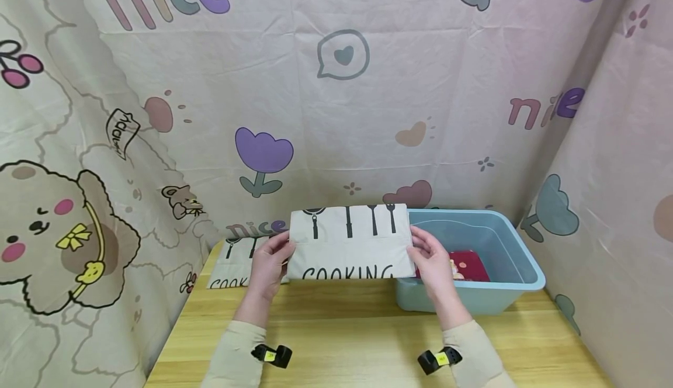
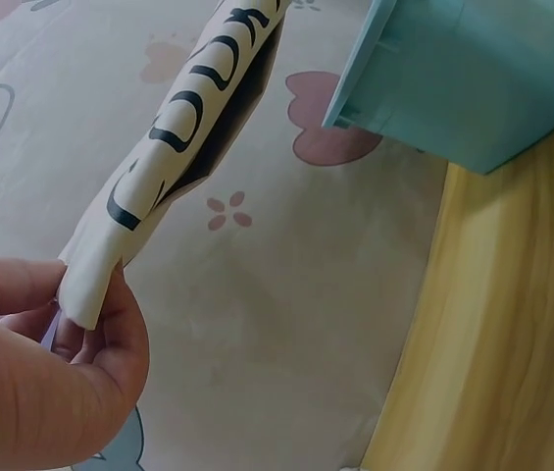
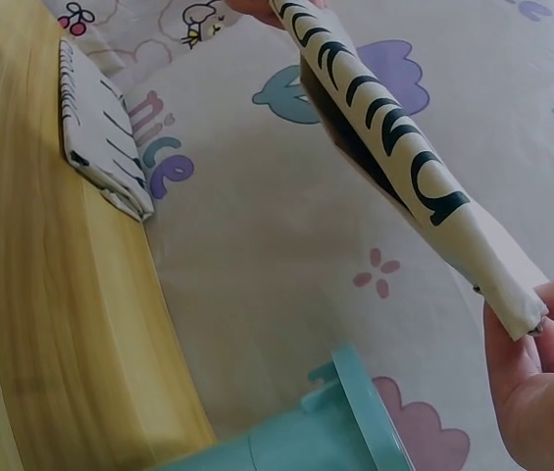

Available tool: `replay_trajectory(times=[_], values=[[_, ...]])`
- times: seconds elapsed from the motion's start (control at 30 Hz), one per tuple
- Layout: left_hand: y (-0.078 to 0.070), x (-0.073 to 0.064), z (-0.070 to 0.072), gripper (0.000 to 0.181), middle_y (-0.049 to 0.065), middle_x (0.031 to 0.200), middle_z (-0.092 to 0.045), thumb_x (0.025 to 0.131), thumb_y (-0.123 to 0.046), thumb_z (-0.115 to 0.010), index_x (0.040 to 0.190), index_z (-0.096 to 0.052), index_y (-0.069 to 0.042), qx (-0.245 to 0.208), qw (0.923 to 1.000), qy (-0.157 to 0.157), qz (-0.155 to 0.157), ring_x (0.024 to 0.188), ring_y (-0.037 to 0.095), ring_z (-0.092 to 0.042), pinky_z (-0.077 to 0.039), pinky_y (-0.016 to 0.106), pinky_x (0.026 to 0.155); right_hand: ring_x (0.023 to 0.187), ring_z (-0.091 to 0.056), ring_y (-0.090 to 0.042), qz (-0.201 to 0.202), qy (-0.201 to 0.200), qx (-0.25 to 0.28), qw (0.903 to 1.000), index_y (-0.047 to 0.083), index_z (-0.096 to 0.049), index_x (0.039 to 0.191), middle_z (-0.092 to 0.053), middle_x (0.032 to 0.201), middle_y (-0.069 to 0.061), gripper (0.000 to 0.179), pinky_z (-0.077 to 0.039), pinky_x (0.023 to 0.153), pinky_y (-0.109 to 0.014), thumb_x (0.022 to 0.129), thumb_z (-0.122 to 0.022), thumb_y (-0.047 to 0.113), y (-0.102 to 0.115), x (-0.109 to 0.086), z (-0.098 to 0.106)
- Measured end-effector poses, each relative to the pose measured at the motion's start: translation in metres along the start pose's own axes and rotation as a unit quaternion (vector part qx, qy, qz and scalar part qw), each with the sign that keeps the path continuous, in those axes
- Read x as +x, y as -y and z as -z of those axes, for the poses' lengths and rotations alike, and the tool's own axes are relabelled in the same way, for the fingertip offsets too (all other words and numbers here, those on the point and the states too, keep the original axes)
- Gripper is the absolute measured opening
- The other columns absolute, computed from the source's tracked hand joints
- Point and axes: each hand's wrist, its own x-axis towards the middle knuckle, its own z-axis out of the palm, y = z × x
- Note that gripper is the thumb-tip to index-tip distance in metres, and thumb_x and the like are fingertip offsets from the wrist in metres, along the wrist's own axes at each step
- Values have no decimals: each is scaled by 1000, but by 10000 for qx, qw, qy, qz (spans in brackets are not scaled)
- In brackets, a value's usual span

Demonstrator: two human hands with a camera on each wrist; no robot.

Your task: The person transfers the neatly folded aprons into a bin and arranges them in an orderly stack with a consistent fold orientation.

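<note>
A folded white cloth (image 1: pixel 351 250) printed with dark kitchen utensils and the word COOKING is held up above the table in both hands. My left hand (image 1: pixel 270 266) pinches its left edge between thumb and fingers. At the opposite edge, my right hand (image 1: pixel 433 260) grips it the same way. The left wrist view shows the cloth (image 2: pixel 193 118) edge-on, with a dark gap between its folded layers. A second folded cloth (image 1: pixel 223 268) with the same print lies on the table at the left, partly hidden behind my left hand.
A light blue plastic bin (image 1: pixel 473 300) stands at the right of the wooden table (image 1: pixel 336 341), just behind my right hand. Inside it lies a red item (image 1: pixel 470 265) with a printed picture. Patterned curtains (image 1: pixel 342 113) enclose the table's back and sides.
</note>
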Motion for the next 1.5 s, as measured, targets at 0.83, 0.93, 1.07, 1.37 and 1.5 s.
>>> replay_trajectory(times=[0.83, 0.93, 1.07, 1.37, 1.5], values=[[18, -2, -43, 37, 5, 98, -60, 92, 1, -66, 129, -60, 6, -300, 9993, 235, -40, 79, 13, -61, -56, 27, 64, 102, -57, -16, -491, -382, -569, 9964, 11, -52, 144, -57, 131, -15, 47, -51, 81, -16, 98, -60, 6, 1, 1, 43], [20, -2, -48, 38, 5, 97, -60, 92, 2, -65, 130, -59, 7, -327, 9991, 280, -37, 77, 12, -60, -55, 26, 63, 99, -57, -13, -409, -501, -605, 9961, 9, -53, 143, -57, 130, -16, 46, -50, 81, -15, 98, -59, 4, 1, 2, 47], [23, -2, -54, 39, 4, 96, -60, 92, 1, -65, 130, -59, 6, -290, 9992, 260, 8, 78, 12, -59, -55, 25, 63, 96, -58, -9, -324, -633, -637, 9954, 7, -54, 142, -57, 127, -17, 45, -50, 78, -14, 97, -59, 1, 1, 2, 51], [30, -2, -70, 37, 3, 94, -62, 92, 1, -65, 128, -61, 6, -288, 9989, 368, -4, 79, 12, -60, -55, 26, 64, 96, -58, -9, -366, -793, -727, 9935, 5, -53, 142, -60, 119, -8, 46, -51, 76, -15, 97, -59, 1, 2, 3, 65], [32, -2, -79, 37, 4, 95, -62, 91, 1, -66, 127, -62, 5, -307, 9989, 348, 37, 79, 12, -60, -55, 26, 64, 97, -58, -8, -457, -838, -745, 9926, 8, -51, 144, -59, 122, -8, 46, -51, 77, -15, 98, -58, 4, 4, 2, 72]])
